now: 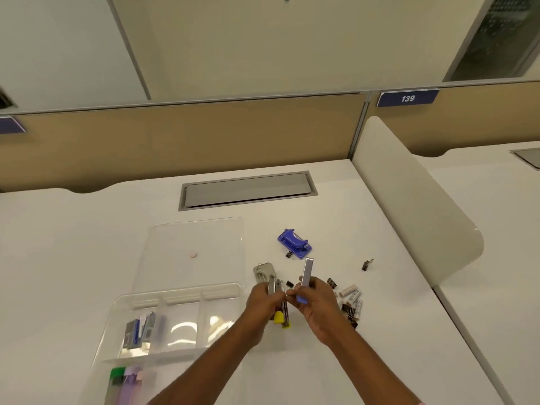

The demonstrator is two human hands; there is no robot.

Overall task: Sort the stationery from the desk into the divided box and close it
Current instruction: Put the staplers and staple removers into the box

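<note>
You have a clear glossy plastic divided box. The desk looks matt white and smooth. The stapler appears metallic.

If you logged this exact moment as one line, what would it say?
left hand: holds stapler | right hand: holds staple strip | divided box: open, partly filled | binder clips: on desk

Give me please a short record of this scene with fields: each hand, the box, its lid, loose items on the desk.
left hand: holds a yellow-tipped metal tool
right hand: holds a slim purple-ended bar
divided box: open, some items already inside
lid: lies flat behind the box
loose items: blue hole punch, grey stapler, binder clips, one clip apart
</note>
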